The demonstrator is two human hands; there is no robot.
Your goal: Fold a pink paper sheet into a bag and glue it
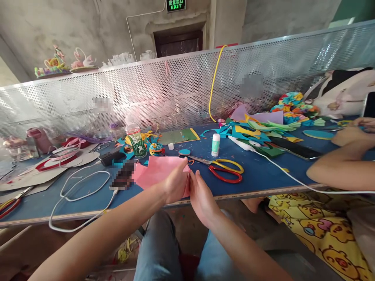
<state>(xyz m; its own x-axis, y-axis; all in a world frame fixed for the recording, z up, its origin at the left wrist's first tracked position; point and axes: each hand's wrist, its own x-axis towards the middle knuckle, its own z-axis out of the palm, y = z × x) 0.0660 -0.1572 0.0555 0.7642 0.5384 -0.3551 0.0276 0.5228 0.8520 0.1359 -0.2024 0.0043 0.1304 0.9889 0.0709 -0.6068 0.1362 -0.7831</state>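
Observation:
A pink sheet of paper is held at the table's front edge, its right side folded or stacked between my two hands. My left hand is closed on the paper, thumb on top. Opposite it, my right hand presses against the paper's right edge with its fingers together. Just beyond my hands lie scissors with one yellow and one red handle, beside a blue paper oval. A glue stick with a white cap stands upright behind them.
A green-labelled bottle, a phone and a looped white cable lie to the left. Colored paper scraps pile up on the right, near another person's arm. A perforated metal partition borders the table.

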